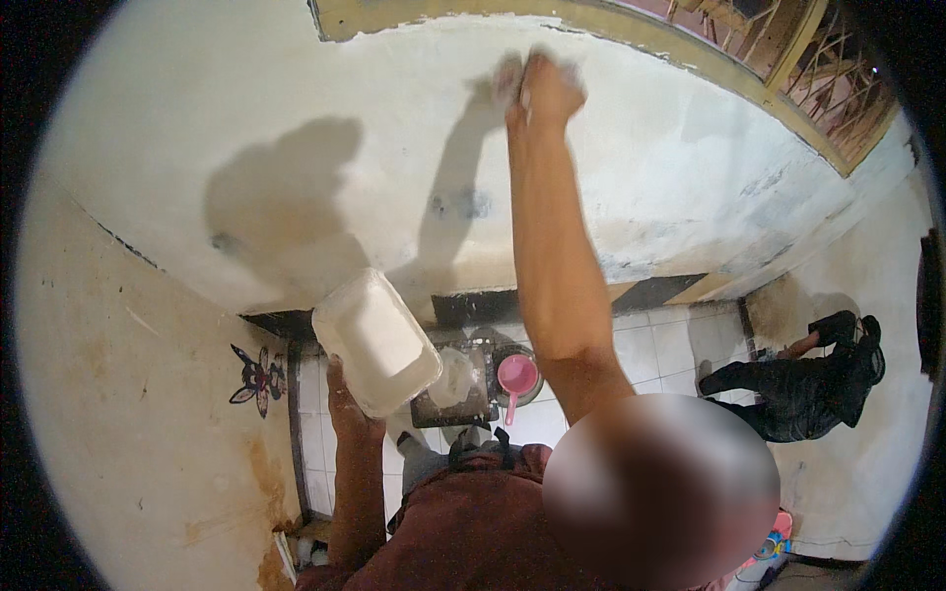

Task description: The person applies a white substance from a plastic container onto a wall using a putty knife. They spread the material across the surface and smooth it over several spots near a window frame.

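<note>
My left hand (352, 399) grips a rectangular pale tub (374, 335) with white material inside, held out below the wall. My right arm reaches up to the white wall (631, 158), where my right hand (535, 89) is closed around something blurred, just under the yellowish window frame (443, 20). What it holds is too smeared to name. Beyond the tub, low down, are a dark platform with a whitish smeared top (453, 389) and a pink dipper (517, 374) resting over a round container.
A person in dark clothing (808, 384) is at the right near the wall, on the tiled floor (641, 345). A stained wall (148, 374) with a winged decoration (258, 379) stands close on my left. A barred window (828, 89) is at upper right; small colourful items (774, 537) lie at lower right.
</note>
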The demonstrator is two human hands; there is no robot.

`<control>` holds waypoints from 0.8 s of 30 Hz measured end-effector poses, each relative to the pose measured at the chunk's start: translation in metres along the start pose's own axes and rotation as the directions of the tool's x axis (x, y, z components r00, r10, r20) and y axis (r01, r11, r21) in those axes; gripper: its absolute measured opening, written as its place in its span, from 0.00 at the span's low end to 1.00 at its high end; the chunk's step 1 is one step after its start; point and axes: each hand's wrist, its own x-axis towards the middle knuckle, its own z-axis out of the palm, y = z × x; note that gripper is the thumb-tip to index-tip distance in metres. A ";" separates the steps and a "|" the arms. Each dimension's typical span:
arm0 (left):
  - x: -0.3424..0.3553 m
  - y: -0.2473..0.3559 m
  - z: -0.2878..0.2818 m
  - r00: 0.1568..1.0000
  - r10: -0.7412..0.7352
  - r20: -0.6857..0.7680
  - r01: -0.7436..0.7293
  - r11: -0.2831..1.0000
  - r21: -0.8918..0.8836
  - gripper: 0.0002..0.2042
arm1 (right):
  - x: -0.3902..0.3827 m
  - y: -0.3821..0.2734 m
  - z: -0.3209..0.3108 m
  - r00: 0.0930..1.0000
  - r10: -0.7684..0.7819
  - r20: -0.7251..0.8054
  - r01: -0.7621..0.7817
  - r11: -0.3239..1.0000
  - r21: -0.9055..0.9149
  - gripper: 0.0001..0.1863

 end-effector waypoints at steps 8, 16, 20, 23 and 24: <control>-0.004 0.000 0.001 0.999 -0.032 -0.015 0.031 0.997 -0.071 0.25 | -0.056 -0.035 -0.062 0.990 -0.050 0.128 0.019 0.973 0.230 0.04; 0.003 0.003 -0.007 1.000 -0.022 -0.004 0.022 0.999 0.027 0.26 | -0.040 0.112 -0.133 0.953 0.266 -0.143 -0.208 0.921 0.328 0.12; -0.003 0.028 -0.015 0.999 -0.033 -0.033 0.033 0.999 0.009 0.26 | -0.066 0.002 0.057 0.999 0.039 -0.026 -0.039 0.999 0.010 0.07; 0.001 0.023 -0.009 0.998 -0.058 0.018 0.059 0.997 -0.059 0.25 | -0.073 -0.068 0.080 1.000 0.005 -0.002 -0.004 0.989 0.150 0.06; 0.004 0.020 -0.013 0.998 -0.058 0.040 0.060 0.995 -0.075 0.25 | -0.073 -0.078 0.077 1.000 0.011 -0.001 -0.011 0.981 0.192 0.04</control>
